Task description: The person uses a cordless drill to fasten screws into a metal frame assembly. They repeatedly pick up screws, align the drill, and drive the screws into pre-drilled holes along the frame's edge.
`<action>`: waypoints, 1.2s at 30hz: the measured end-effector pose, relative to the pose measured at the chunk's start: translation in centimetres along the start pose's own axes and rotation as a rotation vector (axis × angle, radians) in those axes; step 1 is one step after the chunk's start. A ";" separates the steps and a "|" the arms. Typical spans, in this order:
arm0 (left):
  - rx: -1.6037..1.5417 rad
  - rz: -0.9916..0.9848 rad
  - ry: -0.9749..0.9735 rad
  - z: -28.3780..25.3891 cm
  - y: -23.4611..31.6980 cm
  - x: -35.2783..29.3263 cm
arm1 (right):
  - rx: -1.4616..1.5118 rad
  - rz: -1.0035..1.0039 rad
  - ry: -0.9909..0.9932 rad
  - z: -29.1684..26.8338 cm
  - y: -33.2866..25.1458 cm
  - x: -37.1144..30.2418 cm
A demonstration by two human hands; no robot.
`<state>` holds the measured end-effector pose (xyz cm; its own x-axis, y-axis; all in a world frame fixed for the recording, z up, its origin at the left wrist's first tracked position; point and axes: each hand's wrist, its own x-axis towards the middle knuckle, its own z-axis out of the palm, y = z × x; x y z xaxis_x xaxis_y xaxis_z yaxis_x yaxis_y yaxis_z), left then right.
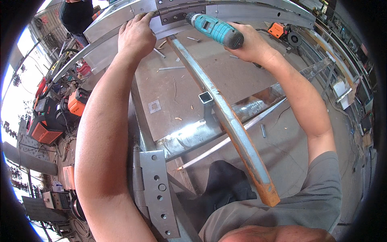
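Note:
My right hand (252,44) is wrapped around a teal cordless drill (215,30). The drill's nose reaches the dark hinge (177,18) fixed on a silver metal frame (121,28), near a screw in its plate. Just left of that hinge, my left hand (137,35) lies over the frame's edge with fingers stretched forward and a little apart; their tips are partly hidden. Closer to me, beside my left forearm, a second steel hinge (159,193) shows a row of holes in its plate.
A rusty-edged steel bar (225,117) runs from the frame toward me, beside a short square tube (206,99). A shiny metal beam (189,137) crosses below. Orange-and-black machines (46,121) stand at left. An orange tool (278,30) lies far right. Another person (76,18) is at far left.

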<state>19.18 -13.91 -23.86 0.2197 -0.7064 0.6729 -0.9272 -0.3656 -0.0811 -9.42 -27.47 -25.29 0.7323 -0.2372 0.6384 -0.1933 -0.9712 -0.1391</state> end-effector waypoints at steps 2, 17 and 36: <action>-0.023 -0.010 0.004 -0.1 0.1 -0.1 | -0.008 0.004 -0.010 -0.1 -0.2 0.1; 0.056 0.009 0.010 0.7 -0.3 -0.1 | -0.121 0.041 0.001 0.4 -0.8 -0.2; -0.018 -0.028 -0.001 -0.2 0.3 -0.3 | -0.234 -0.102 0.167 1.2 0.5 -0.3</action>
<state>18.80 -13.71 -23.96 0.2463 -0.6964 0.6740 -0.9259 -0.3747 -0.0488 -8.98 -27.91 -26.45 0.6419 -0.1131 0.7584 -0.2839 -0.9538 0.0981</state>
